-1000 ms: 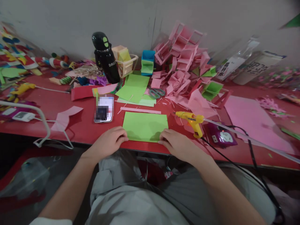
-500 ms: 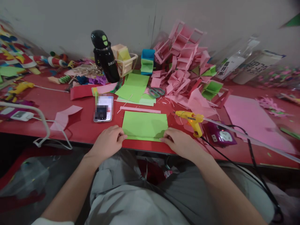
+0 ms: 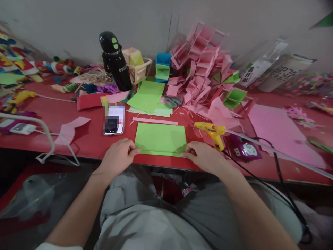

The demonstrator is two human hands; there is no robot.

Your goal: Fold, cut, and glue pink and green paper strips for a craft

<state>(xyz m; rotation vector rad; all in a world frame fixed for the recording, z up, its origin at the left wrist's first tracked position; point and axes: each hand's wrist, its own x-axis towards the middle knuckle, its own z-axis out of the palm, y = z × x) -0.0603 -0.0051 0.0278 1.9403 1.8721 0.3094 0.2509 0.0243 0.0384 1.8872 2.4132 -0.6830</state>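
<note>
The thumb of the left hand [image 3: 121,152] lay on the near left corner of a green sheet [image 3: 160,138], with the other fingers curled in beside it, just outside the sheet's left edge. The right hand [image 3: 203,154] was placed almost as a mirror: its thumb tip touched the near right corner, and its fingers were bent close together at the right edge. From where I stood, I could not tell whether either hand pinched the paper or only rested upon it. The sheet was lying flat between the two hands, on the red table [image 3: 161,160], and a thin line ran along its near edge. Just beyond its far edge was a narrow pink strip [image 3: 155,121]. A phone [image 3: 114,119] lay to the left, and to the right was a yellow glue gun [image 3: 212,132], its nozzle near the sheet's far right corner. Farther back I saw scissors [image 3: 173,101] beside more green paper [image 3: 147,95], then a black bottle [image 3: 116,66] and a tall heap of pink paper pieces [image 3: 205,60] close to the wall [image 3: 145,21].
</note>
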